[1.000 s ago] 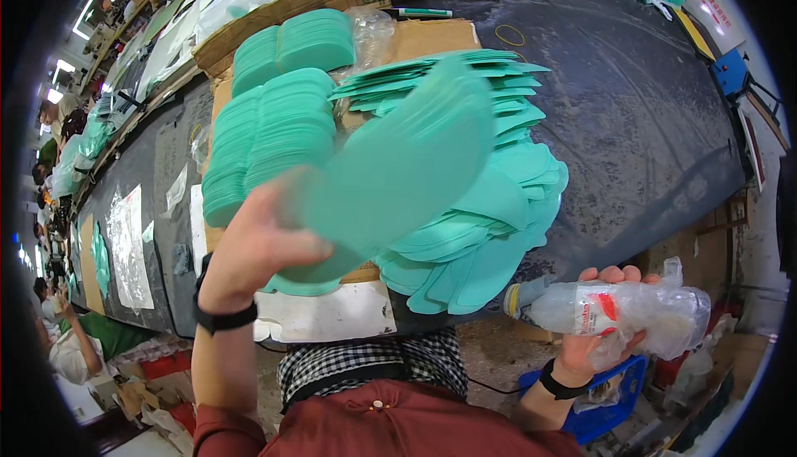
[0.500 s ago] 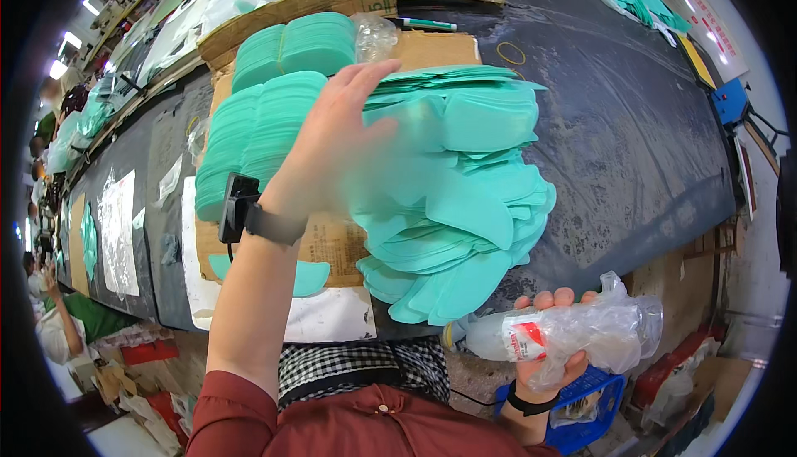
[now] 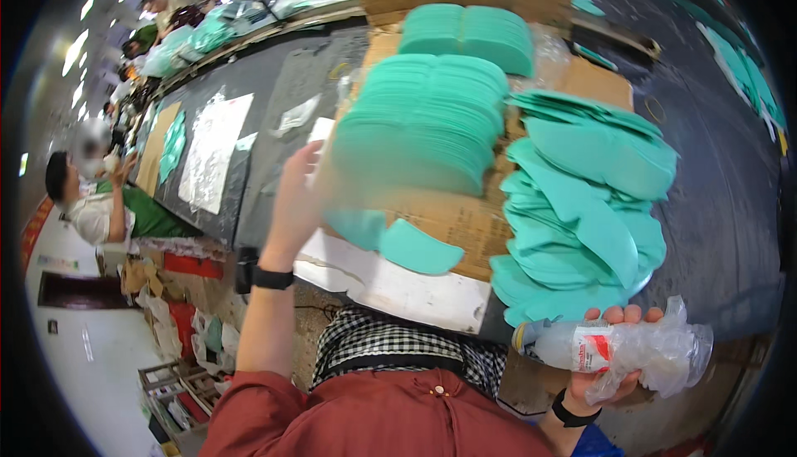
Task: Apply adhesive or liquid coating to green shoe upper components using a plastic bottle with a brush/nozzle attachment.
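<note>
At the far left, a seated person [image 3: 91, 200] in a white and green top is working beside the long dark table [image 3: 730, 233], whose surface is looking worn and dusty. The person's left hand [image 3: 297, 200] is rising on an upright forearm with a black wristband, fingers loosely spread and holding nothing that can be made out, though motion blur is hiding the fingertips; it is hovering just beside a tall stack of teal foam insoles [image 3: 423, 121], flat rounded cut-outs lying on brown cardboard [image 3: 452, 216]. A single teal piece [image 3: 419, 248] is lying on the cardboard's near edge. Further right, a looser heap of teal sole-shaped sheets [image 3: 585, 208] is fanning out. At the lower right, the right hand [image 3: 614, 357] is curling around a crinkled clear plastic bottle [image 3: 618, 347], gripping it sideways below the table edge
</note>
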Demonstrator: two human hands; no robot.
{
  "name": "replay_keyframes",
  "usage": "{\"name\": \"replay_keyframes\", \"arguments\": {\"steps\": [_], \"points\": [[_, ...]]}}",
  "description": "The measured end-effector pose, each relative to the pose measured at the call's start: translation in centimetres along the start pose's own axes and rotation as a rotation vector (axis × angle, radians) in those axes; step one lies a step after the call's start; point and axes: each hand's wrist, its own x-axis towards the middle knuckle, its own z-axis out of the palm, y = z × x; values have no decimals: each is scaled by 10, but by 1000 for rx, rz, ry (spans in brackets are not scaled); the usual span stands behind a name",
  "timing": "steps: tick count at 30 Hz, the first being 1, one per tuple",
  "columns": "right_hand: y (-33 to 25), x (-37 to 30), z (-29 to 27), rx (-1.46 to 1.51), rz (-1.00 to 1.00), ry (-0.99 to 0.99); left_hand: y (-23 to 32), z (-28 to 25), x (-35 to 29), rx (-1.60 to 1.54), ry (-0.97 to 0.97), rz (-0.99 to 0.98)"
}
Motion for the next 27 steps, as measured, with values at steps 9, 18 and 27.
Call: {"name": "replay_keyframes", "arguments": {"steps": [9,18,27], "points": [[19,-73,-140,280,515,241,-13,60,-5,-19,7,33],[64,-38,-65,-70,523,187,-16,41,-64,-93,-243,643],[83,-22,-41,96,666,191,-38,46,-63,-191,-514,757]]}}
